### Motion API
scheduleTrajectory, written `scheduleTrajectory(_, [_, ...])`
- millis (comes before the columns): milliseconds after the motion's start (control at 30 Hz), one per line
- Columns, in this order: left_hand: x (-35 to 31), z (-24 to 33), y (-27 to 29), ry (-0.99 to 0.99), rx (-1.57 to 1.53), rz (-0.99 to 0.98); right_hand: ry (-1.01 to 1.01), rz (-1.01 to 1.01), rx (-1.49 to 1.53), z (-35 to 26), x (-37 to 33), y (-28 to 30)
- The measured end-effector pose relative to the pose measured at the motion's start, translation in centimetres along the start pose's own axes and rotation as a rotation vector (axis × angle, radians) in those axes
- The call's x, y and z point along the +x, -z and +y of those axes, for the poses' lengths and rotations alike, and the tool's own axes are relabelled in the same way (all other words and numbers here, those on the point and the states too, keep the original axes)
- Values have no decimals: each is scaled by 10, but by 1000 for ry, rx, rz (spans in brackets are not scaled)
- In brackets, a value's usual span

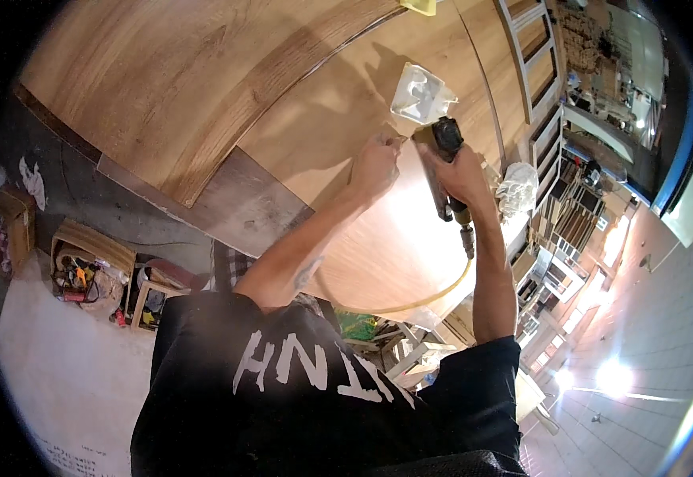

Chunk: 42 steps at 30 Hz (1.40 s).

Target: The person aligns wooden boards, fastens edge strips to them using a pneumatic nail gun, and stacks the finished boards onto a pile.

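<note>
"What's leftmost?"
"A box (pixel 110 243) of odds and ends. Next, the left hand (pixel 377 165), at the wood-grained panel (pixel 315 119), fingers curled (around something or not, I can't tell)."
"Further right?"
"A translucent container (pixel 421 94), then, near it, a black air tool (pixel 447 137), grasped by the right hand (pixel 462 175)."

There's one air tool (pixel 440 199), one hose (pixel 430 301), one container (pixel 402 97).

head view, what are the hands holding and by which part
The right hand grips the black air tool by its handle; whether the left hand pinches anything small cannot be told.
</note>
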<state>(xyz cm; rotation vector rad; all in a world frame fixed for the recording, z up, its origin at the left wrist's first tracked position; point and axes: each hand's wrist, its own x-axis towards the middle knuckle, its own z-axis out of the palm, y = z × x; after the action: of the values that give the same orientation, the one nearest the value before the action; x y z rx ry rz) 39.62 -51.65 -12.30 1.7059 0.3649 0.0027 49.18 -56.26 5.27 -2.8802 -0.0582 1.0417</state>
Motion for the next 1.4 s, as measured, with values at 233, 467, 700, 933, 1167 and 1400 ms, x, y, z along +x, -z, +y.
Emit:
scheduleTrajectory(233, [-2,-7,-2,-25,-125,-15,7,-40,193,0,-5,21])
scheduleTrajectory(467, [0,-19,-15,123,-389,-56,-66,-171,149,-1,10,26])
scheduleTrajectory(700, [3,-37,-30,120,-392,-42,-58,-187,135,-14,10,26])
scheduleTrajectory(933, [0,-39,-2,-171,-135,-47,104,-142,152,-13,8,26])
scheduleTrajectory(1167, [11,-48,-14,-5,-559,5,153,-156,263,10,22,29])
scheduleTrajectory(1400, [-72,-7,56,-221,185,-89,172,-75,-3,18,19,22])
